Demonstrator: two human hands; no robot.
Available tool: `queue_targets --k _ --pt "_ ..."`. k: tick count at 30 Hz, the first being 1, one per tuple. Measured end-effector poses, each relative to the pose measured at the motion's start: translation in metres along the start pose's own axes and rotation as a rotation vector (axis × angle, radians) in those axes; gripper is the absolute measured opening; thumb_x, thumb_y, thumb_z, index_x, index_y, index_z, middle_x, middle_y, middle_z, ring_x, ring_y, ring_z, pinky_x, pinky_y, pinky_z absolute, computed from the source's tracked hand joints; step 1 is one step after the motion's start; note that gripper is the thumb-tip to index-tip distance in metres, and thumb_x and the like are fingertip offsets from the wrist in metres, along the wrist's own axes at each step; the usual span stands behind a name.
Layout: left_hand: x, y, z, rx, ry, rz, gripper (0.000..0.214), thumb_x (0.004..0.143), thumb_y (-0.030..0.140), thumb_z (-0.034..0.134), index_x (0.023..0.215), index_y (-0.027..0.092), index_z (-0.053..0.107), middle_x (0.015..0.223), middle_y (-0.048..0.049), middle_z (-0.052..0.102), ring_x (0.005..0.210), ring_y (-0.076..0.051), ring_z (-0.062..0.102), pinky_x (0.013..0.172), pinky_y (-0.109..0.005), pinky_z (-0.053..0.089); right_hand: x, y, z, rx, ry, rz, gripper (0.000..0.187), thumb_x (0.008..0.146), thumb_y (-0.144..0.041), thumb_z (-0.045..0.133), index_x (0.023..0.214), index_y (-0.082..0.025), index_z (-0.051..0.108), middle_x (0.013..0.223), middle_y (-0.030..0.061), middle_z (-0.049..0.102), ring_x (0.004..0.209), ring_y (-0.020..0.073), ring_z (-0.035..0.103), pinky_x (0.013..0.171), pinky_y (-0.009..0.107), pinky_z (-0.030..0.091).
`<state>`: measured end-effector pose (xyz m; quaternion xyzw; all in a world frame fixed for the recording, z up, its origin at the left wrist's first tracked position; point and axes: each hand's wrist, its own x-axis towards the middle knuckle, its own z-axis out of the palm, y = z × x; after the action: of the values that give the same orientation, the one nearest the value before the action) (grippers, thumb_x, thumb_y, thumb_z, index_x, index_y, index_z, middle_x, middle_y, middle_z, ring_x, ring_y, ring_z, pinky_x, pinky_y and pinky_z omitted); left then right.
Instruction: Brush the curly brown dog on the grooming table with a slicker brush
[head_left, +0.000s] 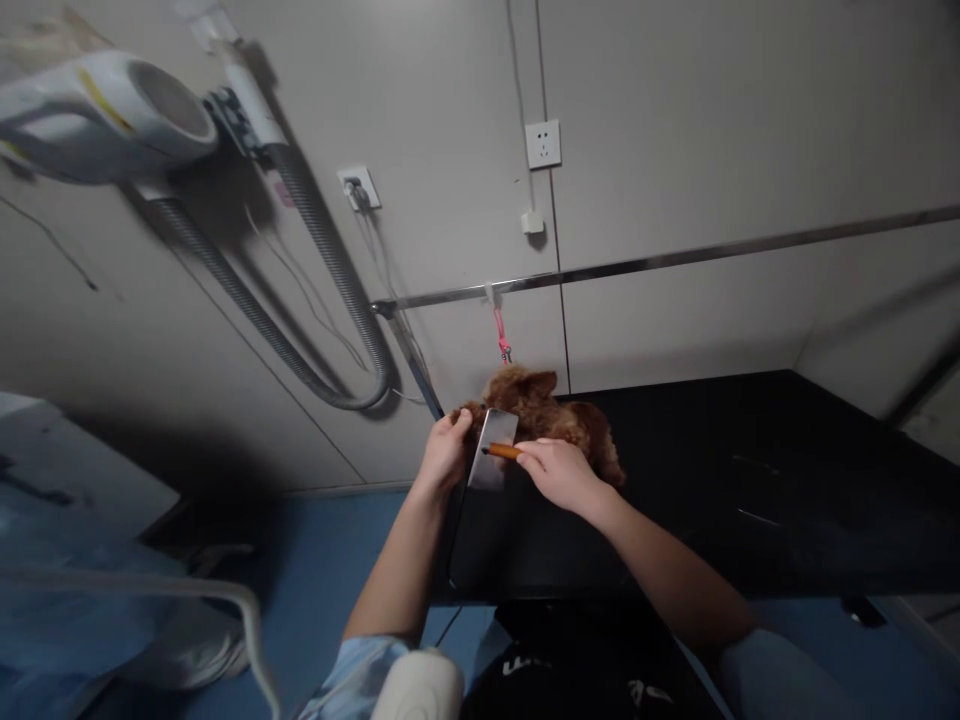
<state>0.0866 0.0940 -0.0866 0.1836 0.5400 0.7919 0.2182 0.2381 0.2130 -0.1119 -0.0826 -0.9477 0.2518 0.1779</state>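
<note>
A small brown curly-haired dog (534, 400) is at the left end of the black grooming table (705, 460). My left hand (445, 450) is closed around the dog's outstretched front leg (466, 412), thumb on top. In my right hand (559, 470) is a slicker brush (493, 432) with an orange-brown handle and a flat, silvery rectangular head. The brush head is in front of the dog's leg and chest, its back towards me; whether its bristles touch the fur is hidden. A pink grooming loop (501, 328) runs from the rail down behind the dog's head.
A metal rail (637, 268) crosses above the table, with a post (420, 370) at the left. On the wall are a white dryer (112, 115) with a grey hose (341, 270) and sockets (543, 144). A white curved tube (247, 600) is low on the left.
</note>
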Motion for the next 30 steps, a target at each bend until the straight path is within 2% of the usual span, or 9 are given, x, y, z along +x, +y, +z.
queue_targets --k 4,5,9,10,15,20,25,30 --pt "0.001 -0.001 0.000 0.011 0.000 -0.020 0.027 0.068 0.033 0.073 0.079 0.013 0.058 0.075 -0.0075 0.071 0.065 -0.017 0.066 0.062 -0.028 0.051 -0.001 0.007 -0.003 -0.152 -0.113 0.231 0.039 0.094 -0.035 0.036 0.090 -0.019 0.071 0.090 0.0112 0.072 0.086 0.0234 0.065 0.073 0.030 0.041" --pt "0.002 -0.001 0.000 0.010 0.001 -0.018 0.027 0.068 0.033 0.073 0.079 0.013 0.058 0.076 -0.0079 0.071 0.068 -0.018 0.067 0.064 -0.029 0.051 -0.003 0.007 -0.005 -0.155 -0.113 0.245 0.039 0.094 -0.034 0.036 0.089 -0.019 0.072 0.090 0.0115 0.072 0.086 0.0233 0.066 0.073 0.030 0.041" --pt "0.005 -0.007 0.003 0.028 -0.004 0.004 0.030 0.066 0.036 0.074 0.079 0.013 0.061 0.075 -0.0067 0.071 0.069 -0.019 0.067 0.067 -0.029 0.051 -0.002 0.004 -0.005 -0.001 -0.008 0.009 0.036 0.096 -0.034 0.034 0.100 -0.025 0.069 0.098 0.0044 0.071 0.092 0.0178 0.064 0.078 0.026 0.040" --pt "0.006 -0.009 0.004 0.032 -0.001 0.012 0.031 0.065 0.037 0.074 0.079 0.013 0.062 0.075 -0.0065 0.071 0.068 -0.018 0.066 0.067 -0.029 0.051 -0.001 0.004 -0.005 0.001 -0.004 -0.011 0.036 0.096 -0.034 0.034 0.101 -0.026 0.068 0.098 0.0036 0.071 0.092 0.0175 0.063 0.078 0.025 0.040" --pt "0.009 -0.011 0.008 0.014 0.012 0.043 0.030 0.064 0.037 0.074 0.077 0.013 0.063 0.080 -0.0081 0.072 0.073 -0.019 0.067 0.071 -0.031 0.051 0.003 0.013 -0.005 -0.114 -0.084 0.210 0.039 0.094 -0.033 0.036 0.088 -0.020 0.072 0.089 0.0088 0.072 0.084 0.0218 0.065 0.073 0.029 0.041" --pt "0.008 -0.012 0.011 0.064 -0.008 0.080 0.035 0.061 0.042 0.076 0.077 0.013 0.064 0.075 -0.0066 0.072 0.071 -0.020 0.066 0.071 -0.031 0.051 0.003 0.012 -0.007 0.055 0.019 0.017 0.037 0.095 -0.033 0.033 0.101 -0.025 0.069 0.100 0.0036 0.071 0.095 0.0183 0.063 0.078 0.025 0.040" --pt "0.006 -0.012 0.010 0.035 -0.013 0.078 0.035 0.064 0.041 0.075 0.079 0.012 0.064 0.084 -0.0093 0.072 0.075 -0.020 0.067 0.075 -0.032 0.051 0.003 0.017 -0.005 -0.072 -0.089 0.210 0.038 0.093 -0.033 0.036 0.084 -0.020 0.071 0.087 0.0078 0.072 0.082 0.0217 0.065 0.068 0.027 0.039" --pt "0.006 -0.013 0.009 0.041 0.004 0.090 0.042 0.058 0.045 0.078 0.081 0.012 0.065 0.084 -0.0083 0.073 0.074 -0.019 0.067 0.076 -0.031 0.051 0.004 0.017 0.000 0.148 0.014 0.003 0.039 0.095 -0.034 0.032 0.086 -0.021 0.068 0.089 0.0034 0.071 0.082 0.0158 0.062 0.069 0.023 0.037"
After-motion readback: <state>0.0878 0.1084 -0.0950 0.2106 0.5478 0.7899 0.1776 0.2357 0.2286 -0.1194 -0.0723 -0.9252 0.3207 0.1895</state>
